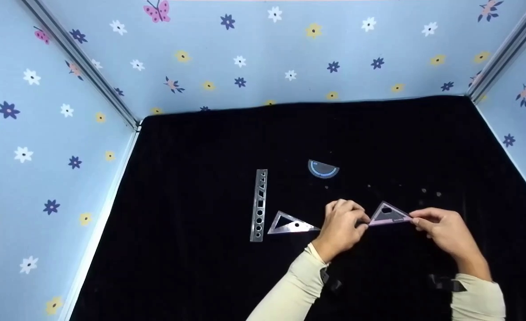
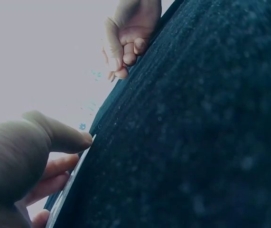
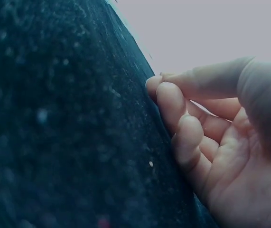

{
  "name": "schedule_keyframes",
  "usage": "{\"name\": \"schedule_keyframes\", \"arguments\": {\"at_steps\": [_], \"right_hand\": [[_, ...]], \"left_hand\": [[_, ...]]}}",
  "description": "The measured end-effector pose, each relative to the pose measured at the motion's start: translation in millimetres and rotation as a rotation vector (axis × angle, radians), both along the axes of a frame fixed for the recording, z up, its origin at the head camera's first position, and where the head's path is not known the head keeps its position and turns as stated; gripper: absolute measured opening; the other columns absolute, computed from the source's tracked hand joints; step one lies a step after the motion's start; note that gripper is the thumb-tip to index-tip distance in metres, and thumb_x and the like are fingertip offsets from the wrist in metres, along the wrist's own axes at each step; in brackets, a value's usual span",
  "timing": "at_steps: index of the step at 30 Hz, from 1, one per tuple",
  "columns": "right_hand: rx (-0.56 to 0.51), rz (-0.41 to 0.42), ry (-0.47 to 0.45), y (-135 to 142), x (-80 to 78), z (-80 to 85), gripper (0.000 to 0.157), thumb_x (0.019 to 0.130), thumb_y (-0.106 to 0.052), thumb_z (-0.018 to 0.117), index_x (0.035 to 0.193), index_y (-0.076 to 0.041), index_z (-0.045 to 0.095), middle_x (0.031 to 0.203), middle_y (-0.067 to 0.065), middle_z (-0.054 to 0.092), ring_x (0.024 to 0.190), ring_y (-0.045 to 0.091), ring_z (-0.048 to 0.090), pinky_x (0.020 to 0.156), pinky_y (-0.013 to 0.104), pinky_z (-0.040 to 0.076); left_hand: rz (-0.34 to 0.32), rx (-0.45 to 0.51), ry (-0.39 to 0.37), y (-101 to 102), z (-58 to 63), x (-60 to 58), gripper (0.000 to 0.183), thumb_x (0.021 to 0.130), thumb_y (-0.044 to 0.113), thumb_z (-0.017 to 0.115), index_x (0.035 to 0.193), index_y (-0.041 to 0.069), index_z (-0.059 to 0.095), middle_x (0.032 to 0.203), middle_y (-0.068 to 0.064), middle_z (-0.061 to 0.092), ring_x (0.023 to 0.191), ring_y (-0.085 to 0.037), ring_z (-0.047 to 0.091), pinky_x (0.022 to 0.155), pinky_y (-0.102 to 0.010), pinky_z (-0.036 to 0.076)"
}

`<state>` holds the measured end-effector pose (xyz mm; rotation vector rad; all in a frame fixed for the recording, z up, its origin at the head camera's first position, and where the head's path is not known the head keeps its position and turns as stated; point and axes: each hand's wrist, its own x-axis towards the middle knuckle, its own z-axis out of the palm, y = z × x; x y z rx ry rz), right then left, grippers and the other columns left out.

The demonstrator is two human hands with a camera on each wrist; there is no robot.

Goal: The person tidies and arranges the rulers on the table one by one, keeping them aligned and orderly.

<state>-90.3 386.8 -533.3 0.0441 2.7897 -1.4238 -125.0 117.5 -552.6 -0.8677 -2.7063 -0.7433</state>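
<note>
A clear set square point(image 1: 388, 215) with a pink-purple lower edge spans the gap between both hands in the head view. Its right corner is pinched by the thumb and forefinger of my right hand point(image 1: 441, 227). At its left corner are the thumb and fingertips of my left hand point(image 1: 342, 227), curled close together. A longer clear set square point(image 1: 292, 225) lies left of that hand, its narrow tip reaching to the hand's edge. The left wrist view shows a thin clear edge point(image 2: 71, 183) along the left fingers. In the right wrist view, curled fingers point(image 3: 171, 102) hide most of the right corner.
Left of the longer set square lies a clear stencil ruler point(image 1: 259, 205) with cut-out shapes. A blue-marked protractor point(image 1: 323, 169) is farther back. Small specks point(image 1: 424, 190) dot the black cloth point(image 1: 191, 178). Blue flowered walls point(image 1: 263, 53) stand behind and at both sides.
</note>
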Motion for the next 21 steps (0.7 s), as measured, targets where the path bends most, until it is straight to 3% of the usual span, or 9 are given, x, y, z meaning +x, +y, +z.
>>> {"name": "schedule_keyframes", "arguments": {"at_steps": [7, 21], "right_hand": [[-0.020, -0.004, -0.002, -0.2, -0.4, 1.5, 0.017, 0.091, -0.007, 0.072, 0.104, 0.004, 0.074, 0.078, 0.007, 0.071, 0.065, 0.007, 0.062, 0.054, 0.024, 0.051], [-0.017, -0.015, -0.022, 1.4, -1.7, -1.5, 0.019, 0.091, -0.006, 0.072, 0.106, 0.006, 0.073, 0.083, 0.012, 0.073, 0.069, 0.006, 0.064, 0.056, 0.025, 0.053]], "left_hand": [[0.006, 0.035, -0.001, -0.4, -1.9, -1.8, 0.013, 0.082, 0.033, 0.081, 0.094, 0.030, 0.078, 0.112, 0.014, 0.065, 0.108, -0.007, 0.054, 0.100, -0.032, 0.036], [0.054, 0.008, -0.015, 2.2, -1.9, 0.3, 0.012, 0.081, 0.035, 0.079, 0.093, 0.032, 0.078, 0.110, 0.015, 0.063, 0.107, -0.006, 0.053, 0.101, -0.031, 0.034]]}}
